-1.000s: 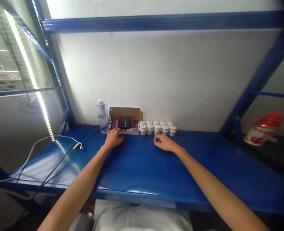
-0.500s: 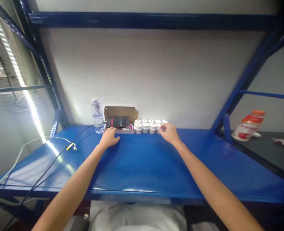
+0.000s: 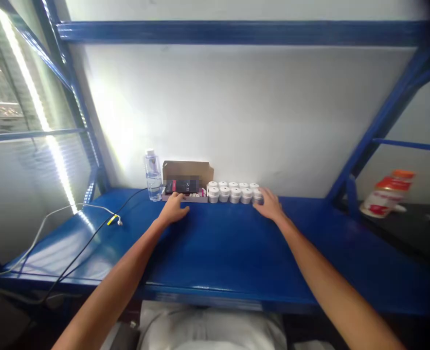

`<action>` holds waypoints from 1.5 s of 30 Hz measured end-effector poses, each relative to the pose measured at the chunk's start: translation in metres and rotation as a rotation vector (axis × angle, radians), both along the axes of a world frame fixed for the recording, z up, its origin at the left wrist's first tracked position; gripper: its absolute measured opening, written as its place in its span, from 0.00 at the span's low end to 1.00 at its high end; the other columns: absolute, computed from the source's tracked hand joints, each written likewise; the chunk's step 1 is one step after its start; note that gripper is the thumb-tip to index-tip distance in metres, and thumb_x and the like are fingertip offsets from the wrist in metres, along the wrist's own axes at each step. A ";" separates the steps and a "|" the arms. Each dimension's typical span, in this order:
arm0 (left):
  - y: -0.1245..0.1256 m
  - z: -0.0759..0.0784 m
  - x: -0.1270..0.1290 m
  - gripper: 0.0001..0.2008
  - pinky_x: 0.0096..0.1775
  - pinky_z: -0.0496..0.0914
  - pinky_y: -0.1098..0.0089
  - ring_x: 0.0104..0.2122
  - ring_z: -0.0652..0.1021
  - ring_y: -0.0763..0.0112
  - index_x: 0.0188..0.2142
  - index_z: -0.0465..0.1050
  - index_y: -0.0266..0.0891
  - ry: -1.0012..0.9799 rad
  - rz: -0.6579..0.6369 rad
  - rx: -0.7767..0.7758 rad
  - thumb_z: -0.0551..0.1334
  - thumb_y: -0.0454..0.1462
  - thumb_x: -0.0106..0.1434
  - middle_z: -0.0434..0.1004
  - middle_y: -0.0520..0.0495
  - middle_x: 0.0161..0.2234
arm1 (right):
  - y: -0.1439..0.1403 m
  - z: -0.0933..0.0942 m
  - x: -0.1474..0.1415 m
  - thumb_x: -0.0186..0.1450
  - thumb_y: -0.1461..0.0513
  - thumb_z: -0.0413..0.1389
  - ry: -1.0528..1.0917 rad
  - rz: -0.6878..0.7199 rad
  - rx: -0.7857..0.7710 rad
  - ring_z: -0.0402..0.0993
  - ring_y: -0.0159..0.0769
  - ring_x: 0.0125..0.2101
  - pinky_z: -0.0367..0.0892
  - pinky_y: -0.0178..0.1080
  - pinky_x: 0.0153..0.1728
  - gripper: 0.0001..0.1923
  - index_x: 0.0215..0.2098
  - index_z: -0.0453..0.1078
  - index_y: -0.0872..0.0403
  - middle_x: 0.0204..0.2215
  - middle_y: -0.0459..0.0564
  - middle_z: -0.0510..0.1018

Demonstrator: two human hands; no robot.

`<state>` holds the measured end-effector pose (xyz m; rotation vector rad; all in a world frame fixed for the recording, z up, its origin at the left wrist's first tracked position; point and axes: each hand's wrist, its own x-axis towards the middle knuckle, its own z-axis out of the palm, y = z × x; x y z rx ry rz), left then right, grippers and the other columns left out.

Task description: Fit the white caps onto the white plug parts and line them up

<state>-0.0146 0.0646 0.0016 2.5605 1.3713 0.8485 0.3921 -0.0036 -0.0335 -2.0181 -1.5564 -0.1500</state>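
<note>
Right hand [image 3: 271,206] moved from mid worktop, a second before, to right end of jar rows [image 3: 233,192]; fingers touched end jar [image 3: 258,195], whether gripping it, cannot tell. Left hand [image 3: 174,209] stayed at front edge of box [image 3: 186,182], fingers loosely curled, holding nothing. Jars stood in two rows at back of blue worktop [image 3: 218,243], against wall, just right of box. Bottle [image 3: 152,175] stood just left of box. Cables [image 3: 91,223] lay at left.
</note>
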 end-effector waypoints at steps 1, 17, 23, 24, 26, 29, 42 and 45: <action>-0.002 0.001 0.001 0.17 0.57 0.68 0.58 0.52 0.75 0.55 0.47 0.73 0.38 -0.001 0.001 -0.014 0.63 0.40 0.59 0.72 0.39 0.49 | -0.001 0.001 0.001 0.59 0.55 0.58 0.024 -0.010 -0.020 0.66 0.57 0.59 0.65 0.51 0.52 0.37 0.66 0.57 0.50 0.63 0.61 0.66; -0.060 0.019 0.034 0.31 0.45 0.72 0.65 0.42 0.78 0.61 0.55 0.70 0.39 -0.074 -0.469 -0.158 0.67 0.52 0.58 0.79 0.43 0.43 | -0.020 0.035 -0.125 0.65 0.36 0.46 0.616 0.512 -0.246 0.65 0.35 0.22 0.58 0.37 0.24 0.32 0.22 0.68 0.53 0.18 0.48 0.70; -0.085 0.026 0.044 0.30 0.46 0.71 0.65 0.42 0.78 0.63 0.62 0.59 0.41 -0.099 -0.475 -0.040 0.62 0.46 0.64 0.77 0.43 0.46 | -0.031 0.037 -0.161 0.69 0.42 0.48 1.246 0.626 -0.250 0.62 0.31 0.19 0.59 0.33 0.19 0.25 0.32 0.69 0.53 0.19 0.45 0.68; -0.087 0.027 0.044 0.30 0.47 0.71 0.64 0.44 0.77 0.62 0.62 0.58 0.41 -0.093 -0.464 0.003 0.62 0.45 0.64 0.76 0.42 0.48 | -0.033 0.038 -0.162 0.69 0.44 0.49 1.318 0.631 -0.271 0.63 0.30 0.20 0.59 0.32 0.19 0.23 0.33 0.69 0.53 0.20 0.45 0.69; -0.090 0.028 0.044 0.26 0.49 0.70 0.63 0.47 0.76 0.60 0.61 0.60 0.42 -0.066 -0.440 0.073 0.60 0.45 0.66 0.74 0.41 0.50 | -0.036 0.041 -0.162 0.70 0.44 0.49 1.408 0.676 -0.365 0.62 0.28 0.19 0.59 0.31 0.19 0.22 0.35 0.69 0.53 0.21 0.44 0.69; -0.094 0.027 0.046 0.21 0.47 0.71 0.64 0.45 0.76 0.60 0.58 0.63 0.42 0.021 -0.434 0.146 0.56 0.47 0.69 0.74 0.41 0.46 | -0.038 0.042 -0.162 0.69 0.38 0.43 1.413 0.704 -0.572 0.53 0.24 0.14 0.49 0.28 0.13 0.31 0.30 0.68 0.54 0.16 0.42 0.65; -0.095 0.025 0.049 0.17 0.45 0.69 0.63 0.42 0.76 0.61 0.52 0.67 0.42 0.123 -0.470 0.269 0.56 0.47 0.70 0.74 0.41 0.44 | -0.037 0.039 -0.161 0.69 0.44 0.49 1.293 0.670 -0.524 0.49 0.22 0.12 0.44 0.26 0.12 0.23 0.30 0.65 0.53 0.14 0.39 0.62; -0.096 0.025 0.049 0.16 0.43 0.68 0.64 0.40 0.77 0.61 0.50 0.67 0.42 0.122 -0.448 0.246 0.58 0.47 0.68 0.75 0.43 0.41 | -0.038 0.037 -0.162 0.69 0.42 0.48 1.202 0.676 -0.493 0.48 0.22 0.12 0.43 0.27 0.12 0.25 0.29 0.64 0.53 0.13 0.39 0.61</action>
